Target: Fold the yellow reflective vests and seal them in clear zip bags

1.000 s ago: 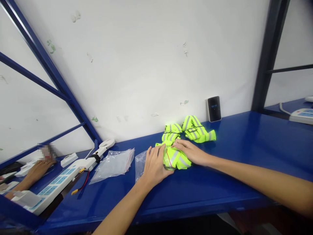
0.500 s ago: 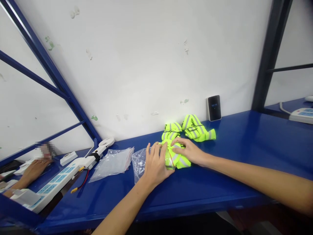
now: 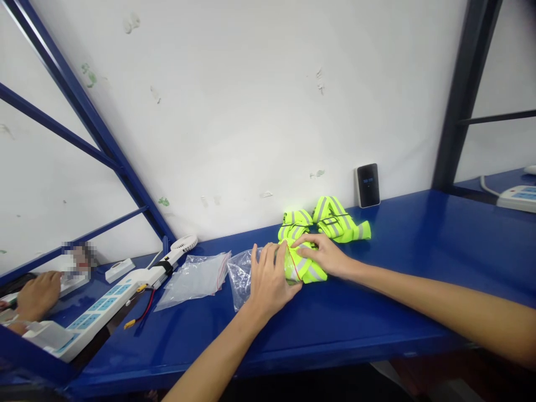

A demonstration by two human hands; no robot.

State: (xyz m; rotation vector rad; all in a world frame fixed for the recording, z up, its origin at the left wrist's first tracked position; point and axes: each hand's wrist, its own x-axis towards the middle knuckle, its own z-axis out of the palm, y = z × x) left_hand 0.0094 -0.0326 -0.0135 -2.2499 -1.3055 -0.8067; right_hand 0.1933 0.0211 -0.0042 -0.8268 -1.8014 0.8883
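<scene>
A clear zip bag [image 3: 239, 279] lies on the blue table, its red-lined mouth drawn over part of a folded yellow-green reflective vest [image 3: 312, 272] with grey stripes. My left hand [image 3: 268, 279] grips the bag near its mouth, fingers bent over the plastic and the thumb low at the front. From the right, my right hand [image 3: 324, 255] holds the part of the vest outside the bag, its fingers curled on top. Just behind my hands lie two more folded reflective vests, one rolled bundle [image 3: 295, 223] and one with a loose end [image 3: 335, 220].
Flat clear bags [image 3: 195, 279] are stacked to the left. Beyond them are a white power strip [image 3: 98, 307], a small white fan [image 3: 184, 243] and a red-black cable [image 3: 147, 307]. A black-faced device [image 3: 368, 185] leans on the wall. Another person's hand [image 3: 39, 293] is at far left.
The bag's red-lined mouth has shifted slightly right over the vest, while both my hands keep their hold. At far left, the other person's hand has moved left and closer.
</scene>
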